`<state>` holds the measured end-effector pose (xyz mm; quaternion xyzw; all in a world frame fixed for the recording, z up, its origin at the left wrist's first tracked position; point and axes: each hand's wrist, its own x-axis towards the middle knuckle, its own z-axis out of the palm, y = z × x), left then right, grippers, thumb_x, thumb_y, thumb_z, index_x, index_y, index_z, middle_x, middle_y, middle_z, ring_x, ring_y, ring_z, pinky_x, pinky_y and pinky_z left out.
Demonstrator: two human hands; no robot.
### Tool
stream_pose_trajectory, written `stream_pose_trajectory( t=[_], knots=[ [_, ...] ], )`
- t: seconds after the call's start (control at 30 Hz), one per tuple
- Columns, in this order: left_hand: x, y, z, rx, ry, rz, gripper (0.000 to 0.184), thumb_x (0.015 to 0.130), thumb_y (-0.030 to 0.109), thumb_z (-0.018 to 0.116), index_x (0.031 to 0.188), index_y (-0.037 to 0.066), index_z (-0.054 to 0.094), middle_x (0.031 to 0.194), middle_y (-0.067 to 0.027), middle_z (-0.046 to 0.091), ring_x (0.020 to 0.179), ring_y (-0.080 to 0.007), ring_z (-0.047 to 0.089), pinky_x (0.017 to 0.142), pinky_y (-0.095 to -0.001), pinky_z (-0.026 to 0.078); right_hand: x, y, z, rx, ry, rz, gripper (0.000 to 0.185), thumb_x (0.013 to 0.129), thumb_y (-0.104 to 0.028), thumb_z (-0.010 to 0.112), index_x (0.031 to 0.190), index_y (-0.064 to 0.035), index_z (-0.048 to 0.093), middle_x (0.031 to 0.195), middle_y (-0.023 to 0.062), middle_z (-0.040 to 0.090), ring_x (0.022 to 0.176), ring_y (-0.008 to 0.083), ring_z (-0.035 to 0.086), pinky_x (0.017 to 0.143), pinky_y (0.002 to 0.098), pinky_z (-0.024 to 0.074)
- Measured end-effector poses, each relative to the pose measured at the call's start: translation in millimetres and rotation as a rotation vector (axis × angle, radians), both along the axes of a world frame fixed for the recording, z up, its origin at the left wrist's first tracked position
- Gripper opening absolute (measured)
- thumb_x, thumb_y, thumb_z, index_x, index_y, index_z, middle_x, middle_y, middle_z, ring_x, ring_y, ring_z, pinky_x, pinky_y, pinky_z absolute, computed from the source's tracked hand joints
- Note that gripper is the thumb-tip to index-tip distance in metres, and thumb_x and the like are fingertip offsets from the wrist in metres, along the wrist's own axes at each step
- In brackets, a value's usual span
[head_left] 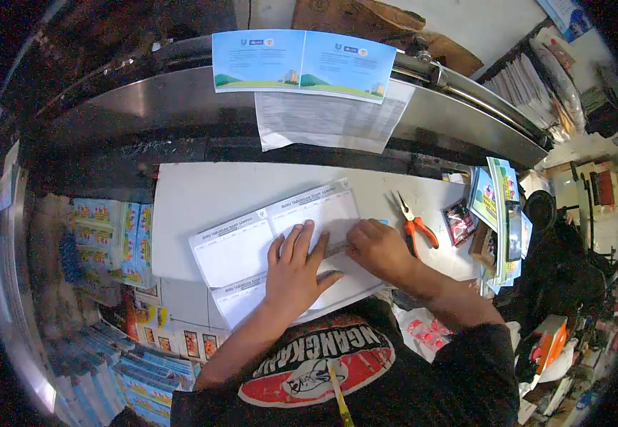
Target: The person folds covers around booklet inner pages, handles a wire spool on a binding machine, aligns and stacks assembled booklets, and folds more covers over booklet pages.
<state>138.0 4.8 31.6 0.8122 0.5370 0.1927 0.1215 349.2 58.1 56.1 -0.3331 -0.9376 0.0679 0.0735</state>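
Printed paper sheets (234,255) with ruled form tables and headings lie at a slant on the white board in front of me. My left hand (296,267) rests flat on them near the middle, fingers spread and holding nothing. At their right side, my right hand (378,249) is closed, with the fingers curled under and pressed against the paper. A small bit of blue shows beside its knuckles; whatever the fingers grip is hidden. Right of that hand lie pliers (417,231) with orange handles, jaws pointing away from me.
Blue printed sheets (259,60) and a grey printed page (323,117) hang over the metal bar (145,99) behind the board (181,188). Blue printed booklets (497,206) stand at the right. Stacks of blue prints (109,238) are at the left.
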Motion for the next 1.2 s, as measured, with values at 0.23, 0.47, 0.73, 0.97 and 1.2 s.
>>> stream_pose_trajectory(
  t=[0.23,0.47,0.73,0.97,1.2],
  knots=[
    [2,1,2,-0.036,0.034,-0.006,0.072,0.076,0.057,0.067,0.129,0.010,0.057,0.147,-0.0174,0.036,0.133,-0.0338,0.033,0.106,-0.0532,0.024,10,1,-5,-0.016,0.148,-0.059,0.019,0.077,-0.015,0.062,0.093,-0.0052,0.060,0.088,0.0095,0.059,0.082,0.0263,0.063,0.069,0.0370,0.0543],
    [2,0,2,-0.052,0.047,-0.013,0.074,0.077,0.056,0.067,0.134,0.010,0.054,0.148,-0.0176,0.033,0.135,-0.0344,0.030,0.108,-0.0533,0.022,5,14,1,-0.028,-0.028,0.095,0.019,0.080,-0.018,0.056,0.093,-0.0049,0.059,0.088,0.0114,0.059,0.080,0.0275,0.065,0.068,0.0364,0.0556],
    [1,0,4,-0.053,0.042,0.000,0.074,0.078,0.056,0.066,0.135,0.011,0.052,0.148,-0.0171,0.033,0.135,-0.0348,0.031,0.108,-0.0538,0.022,1,15,-8,-0.097,0.000,0.056,0.020,0.079,-0.018,0.059,0.093,-0.0039,0.058,0.089,0.0136,0.060,0.082,0.0306,0.065,0.071,0.0402,0.0556],
    [2,1,2,-0.049,0.016,0.012,0.073,0.078,0.055,0.067,0.134,0.012,0.052,0.147,-0.0168,0.035,0.134,-0.0349,0.032,0.107,-0.0545,0.024,35,18,24,-0.395,0.413,-0.573,0.030,0.079,-0.028,0.069,0.095,-0.0038,0.060,0.099,0.0151,0.061,0.087,0.0326,0.064,0.074,0.0403,0.0546],
    [2,0,9,0.039,0.007,0.019,0.067,0.077,0.051,0.069,0.128,0.009,0.056,0.138,-0.0167,0.043,0.128,-0.0331,0.040,0.105,-0.0500,0.025,4,16,8,0.030,0.244,-0.486,0.023,0.085,-0.026,0.068,0.092,-0.0044,0.066,0.120,0.0131,0.058,0.114,0.0299,0.052,0.091,0.0393,0.0441]
  ],
)
